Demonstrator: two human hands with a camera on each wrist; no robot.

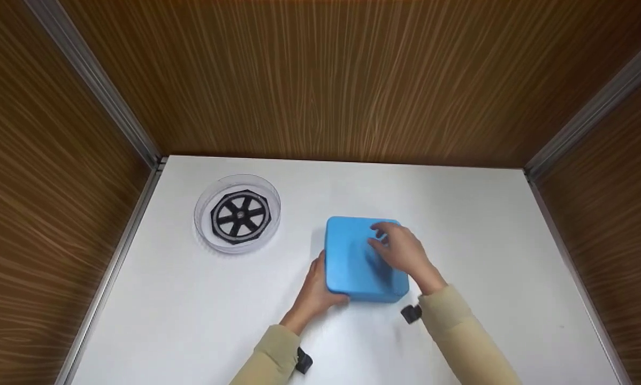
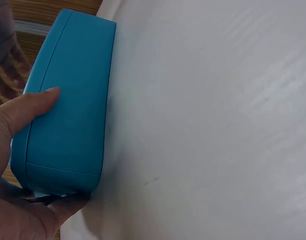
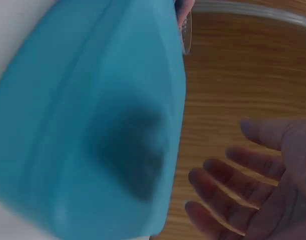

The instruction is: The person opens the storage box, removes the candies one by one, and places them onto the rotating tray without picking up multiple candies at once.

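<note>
A blue box with rounded corners lies on the white tabletop, its smooth top facing up. My left hand grips its near left corner; in the left wrist view the thumb presses one side wall and the fingers go round the adjoining side. A thin seam runs along the box near its top edge. Above the right part of the top hovers my right hand, fingers spread and slightly bent with nothing in them. It casts a dark shadow on the box, and the right wrist view shows a gap between fingertips and box.
At the back left stands a clear round dish with a black spoked wheel-like disc in it. Wood-grain panels with metal corner strips enclose the tabletop at the back and both sides.
</note>
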